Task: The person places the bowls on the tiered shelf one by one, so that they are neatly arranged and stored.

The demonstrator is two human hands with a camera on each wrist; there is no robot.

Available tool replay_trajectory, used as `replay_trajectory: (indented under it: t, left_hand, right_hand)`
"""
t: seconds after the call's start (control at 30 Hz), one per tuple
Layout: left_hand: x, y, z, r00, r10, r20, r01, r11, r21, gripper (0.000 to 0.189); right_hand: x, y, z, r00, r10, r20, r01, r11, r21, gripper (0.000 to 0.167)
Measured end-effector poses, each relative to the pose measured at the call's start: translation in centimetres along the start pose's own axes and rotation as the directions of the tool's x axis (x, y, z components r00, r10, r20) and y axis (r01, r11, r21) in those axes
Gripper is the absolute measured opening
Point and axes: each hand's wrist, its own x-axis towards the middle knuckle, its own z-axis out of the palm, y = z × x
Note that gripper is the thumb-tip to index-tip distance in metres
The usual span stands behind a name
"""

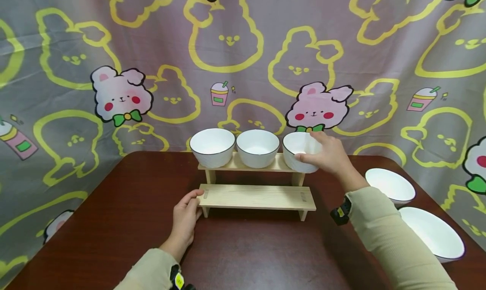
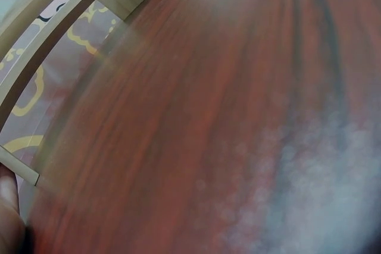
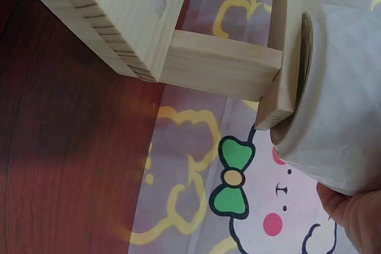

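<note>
A two-step wooden rack [image 1: 258, 196] stands on the dark table. Three white bowls with dark rims line its upper step: a left bowl [image 1: 212, 148], a middle bowl [image 1: 257, 150] and a right bowl [image 1: 298, 148]. My right hand [image 1: 329, 155] grips the right bowl by its side, thumb at the front and fingers at the far rim. In the right wrist view this bowl [image 3: 339, 99] sits at the end of the upper board [image 3: 284, 46]. My left hand [image 1: 186, 218] pinches the left end of the lower step, with its fingertips on the board.
Two more white bowls, a farther one [image 1: 390, 185] and a nearer one [image 1: 430, 233], stand along the table's right side, partly behind my right sleeve. A patterned cloth [image 1: 243, 83] hangs behind the table [image 1: 114, 222].
</note>
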Motion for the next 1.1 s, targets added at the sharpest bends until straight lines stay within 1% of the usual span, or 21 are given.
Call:
replay_trajectory:
  t: [0.17, 0.37, 0.5, 0.7, 0.9, 1.1]
  left_hand:
    - [0.01, -0.02, 0.0, 1.0, -0.004, -0.001, 0.004, 1.0, -0.004, 0.034]
    - [-0.06, 0.01, -0.02, 1.0, -0.01, 0.011, 0.01, 1.0, -0.004, 0.035]
    - [-0.14, 0.11, -0.04, 1.0, -0.01, 0.016, 0.01, 1.0, -0.002, 0.034]
    - [-0.18, 0.27, -0.16, 1.0, -0.012, 0.019, 0.012, 1.0, 0.007, 0.034]
    - [-0.12, 0.24, -0.21, 1.0, -0.013, 0.022, 0.013, 1.0, 0.011, 0.035]
    - [-0.09, 0.19, -0.21, 1.0, -0.017, 0.025, 0.016, 1.0, 0.015, 0.035]
  right_hand:
    - [-0.01, -0.08, 0.06, 1.0, -0.002, -0.001, 0.002, 1.0, 0.0, 0.082]
    - [-0.01, -0.45, -0.07, 1.0, 0.016, 0.019, -0.016, 1.0, -0.008, 0.086]
    - [0.03, -0.2, 0.02, 0.999, 0.03, 0.016, -0.03, 1.0, -0.009, 0.088]
    - [0.06, -0.21, 0.06, 0.999, 0.044, 0.019, -0.045, 0.999, 0.014, 0.089]
    - [0.08, -0.35, 0.07, 0.997, 0.061, 0.043, -0.063, 0.997, 0.039, 0.092]
    - [0.06, -0.41, -0.09, 0.997, 0.048, 0.06, -0.051, 0.998, 0.048, 0.094]
